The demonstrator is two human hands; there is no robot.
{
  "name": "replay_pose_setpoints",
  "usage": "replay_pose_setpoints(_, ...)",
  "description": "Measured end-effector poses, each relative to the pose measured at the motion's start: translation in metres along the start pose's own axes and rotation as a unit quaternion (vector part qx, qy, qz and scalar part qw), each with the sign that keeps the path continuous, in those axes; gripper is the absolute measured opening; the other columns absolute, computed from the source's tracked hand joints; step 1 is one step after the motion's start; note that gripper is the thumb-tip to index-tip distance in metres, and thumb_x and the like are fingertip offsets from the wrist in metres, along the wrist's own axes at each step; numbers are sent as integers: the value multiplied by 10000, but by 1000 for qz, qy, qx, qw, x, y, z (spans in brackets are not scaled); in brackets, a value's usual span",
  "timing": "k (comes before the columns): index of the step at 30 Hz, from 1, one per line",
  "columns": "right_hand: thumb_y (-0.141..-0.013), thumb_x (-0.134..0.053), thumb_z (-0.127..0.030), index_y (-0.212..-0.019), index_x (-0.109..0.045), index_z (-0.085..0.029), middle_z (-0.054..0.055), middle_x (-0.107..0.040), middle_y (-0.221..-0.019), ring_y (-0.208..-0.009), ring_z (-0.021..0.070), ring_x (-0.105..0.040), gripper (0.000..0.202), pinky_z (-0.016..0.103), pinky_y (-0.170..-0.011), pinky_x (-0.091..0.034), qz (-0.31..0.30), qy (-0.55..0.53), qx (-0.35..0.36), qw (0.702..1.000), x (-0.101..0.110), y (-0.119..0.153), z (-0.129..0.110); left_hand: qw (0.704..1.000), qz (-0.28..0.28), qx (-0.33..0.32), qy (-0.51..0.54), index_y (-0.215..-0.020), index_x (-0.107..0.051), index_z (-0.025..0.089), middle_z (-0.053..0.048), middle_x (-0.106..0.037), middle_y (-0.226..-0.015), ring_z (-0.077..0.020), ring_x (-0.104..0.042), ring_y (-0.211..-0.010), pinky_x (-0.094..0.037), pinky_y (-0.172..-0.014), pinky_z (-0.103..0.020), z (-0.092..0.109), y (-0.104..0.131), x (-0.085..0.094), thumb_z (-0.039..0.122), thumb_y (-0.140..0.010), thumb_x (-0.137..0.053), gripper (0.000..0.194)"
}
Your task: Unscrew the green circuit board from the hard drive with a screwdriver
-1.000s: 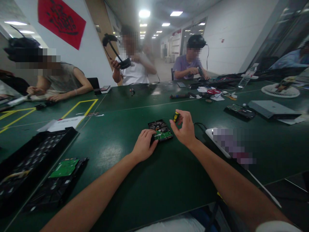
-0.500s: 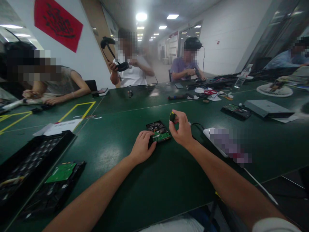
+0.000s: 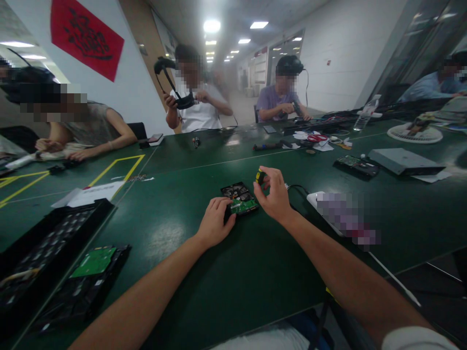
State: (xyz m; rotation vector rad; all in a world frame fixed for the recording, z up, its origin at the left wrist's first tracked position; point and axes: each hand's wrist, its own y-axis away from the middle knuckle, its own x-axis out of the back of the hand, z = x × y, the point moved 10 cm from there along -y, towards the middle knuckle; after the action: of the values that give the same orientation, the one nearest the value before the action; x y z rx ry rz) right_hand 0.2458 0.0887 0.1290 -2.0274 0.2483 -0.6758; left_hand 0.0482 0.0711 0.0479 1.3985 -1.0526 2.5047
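On the green table, a hard drive lies with its green circuit board facing up. My left hand grips its left edge, fingers over the near corner and thumb along the front side. Just right of the drive and above it, my right hand pinches the short yellow-and-black handle of a screwdriver between thumb and fingers. The handle stands roughly upright; its shaft and tip cannot be made out.
At the left lie a second drive and a long black tray. A white power strip with a cable is right of my right hand. Farther right are another drive and a grey metal case. Several people sit around the table.
The screwdriver handle has turned in my right fingers, so more of its yellow shows. My left hand and the hard drive stay in place.
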Motion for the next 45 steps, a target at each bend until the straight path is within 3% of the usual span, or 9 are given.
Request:
replay_pose_setpoints(3,-967,-649,-293,-1446,-456,-293,109,-545,-1287,-872,197,-633,516,417,-780,-639,9,1,-3,1000,1,0,1,1000,0,1,0,-1329,-549,209,-136,-611,-1319,-319,-525,-1281,-478,-1116,-547,0,0,0,278,-954,-620,388)
replay_pose_setpoints(9,-976,-581,-225,-1484,-427,-294,128,-547,-1337,-991,238,-645,536,438,-819,-640,1,-1,7,1000,0,-1,-1,1000,-3,4,7,-1336,-540,215,-134,-607,-1319,-326,-529,-1282,-477,-1112,-565,0,-1,1,255,-927,-629,421)
replay_pose_setpoints(14,-954,-659,-276,-1447,-459,-290,119,-557,-1291,-907,225,-631,532,448,-793,-646,10,13,7,1000,2,-1,-1,1000,1,6,8,-1338,-539,213,-132,-610,-1316,-325,-531,-1278,-474,-1114,-564,1,0,2,245,-920,-622,427)
replay_pose_setpoints(20,-968,-592,-219,-1488,-429,-291,133,-550,-1332,-995,246,-640,550,438,-800,-646,-6,4,12,1000,-1,-1,-3,1000,0,10,4,-1323,-548,216,-130,-616,-1296,-325,-537,-1270,-476,-1112,-563,2,-1,3,251,-920,-627,412)
replay_pose_setpoints(26,-953,-652,-256,-1451,-450,-288,114,-546,-1288,-859,196,-633,538,424,-760,-643,6,13,5,1000,1,-1,0,1000,-3,17,5,-1348,-535,209,-130,-607,-1315,-320,-529,-1279,-473,-1119,-541,-1,-1,2,254,-914,-631,447)
replay_pose_setpoints(32,-961,-591,-207,-1485,-428,-289,132,-535,-1344,-992,234,-645,555,427,-786,-644,-4,-2,9,1000,-1,-2,-3,1000,-6,17,10,-1342,-532,212,-128,-608,-1313,-323,-531,-1268,-472,-1115,-546,-2,-2,2,257,-909,-635,447)
replay_pose_setpoints(39,-960,-635,-257,-1463,-450,-316,110,-545,-1277,-863,203,-620,539,437,-748,-651,-3,13,7,1000,1,-2,-3,1000,-4,16,10,-1340,-534,217,-129,-611,-1304,-324,-534,-1269,-474,-1111,-555,-3,-1,1,263,-910,-641,446)
replay_pose_setpoints(45,-961,-586,-219,-1486,-437,-294,133,-544,-1335,-1048,266,-626,551,464,-810,-652,-7,1,16,1000,-1,-2,-4,1000,-10,13,15,-1338,-530,210,-131,-609,-1297,-320,-532,-1267,-478,-1109,-546,-1,-1,1,251,-909,-637,444)
